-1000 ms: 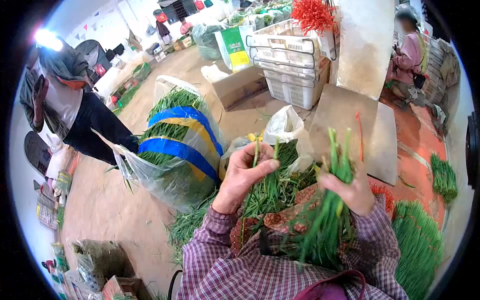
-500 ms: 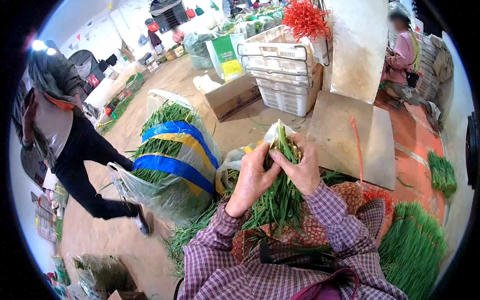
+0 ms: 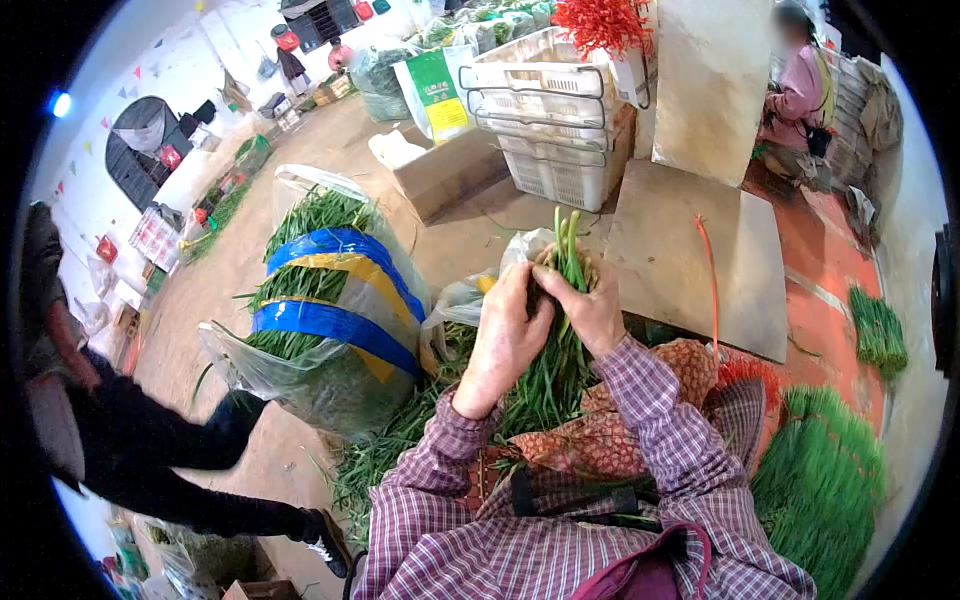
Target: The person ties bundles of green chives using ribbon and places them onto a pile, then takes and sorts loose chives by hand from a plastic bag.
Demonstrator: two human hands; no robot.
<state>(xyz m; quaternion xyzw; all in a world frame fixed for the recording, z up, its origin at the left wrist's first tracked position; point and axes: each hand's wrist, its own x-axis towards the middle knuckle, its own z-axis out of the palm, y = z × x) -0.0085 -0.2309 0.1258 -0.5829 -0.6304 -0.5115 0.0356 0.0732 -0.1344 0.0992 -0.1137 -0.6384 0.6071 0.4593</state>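
A: List the major items first.
B: The floor [image 3: 335,130] extends across the scene. Left of centre, a large plastic bag [image 3: 330,385], packed with greens, carries blue and yellow tape [image 3: 310,318]. Farther back are stacked white crates [image 3: 555,130].

A: Next in size?
B: A flat board [image 3: 690,260], nearer than the crates. At lower right is a pile of cut stalks [image 3: 820,490], beside the right sleeve [image 3: 660,430].

A: Locate the working piece.
B: The bunch of green stalks [image 3: 552,370] is in front of the body, near a red patterned cloth [image 3: 565,445]. Light ends point up; leaves hang below.

A: State of the hands?
B: Left hand [image 3: 505,325] and right hand [image 3: 592,312] are close together, both grasping the bunch near its upper end. The right thumb crosses the stalks. Some fingers are hidden.

A: Smallest item?
B: A thin red strip [image 3: 708,270] on the board, right of the hands.
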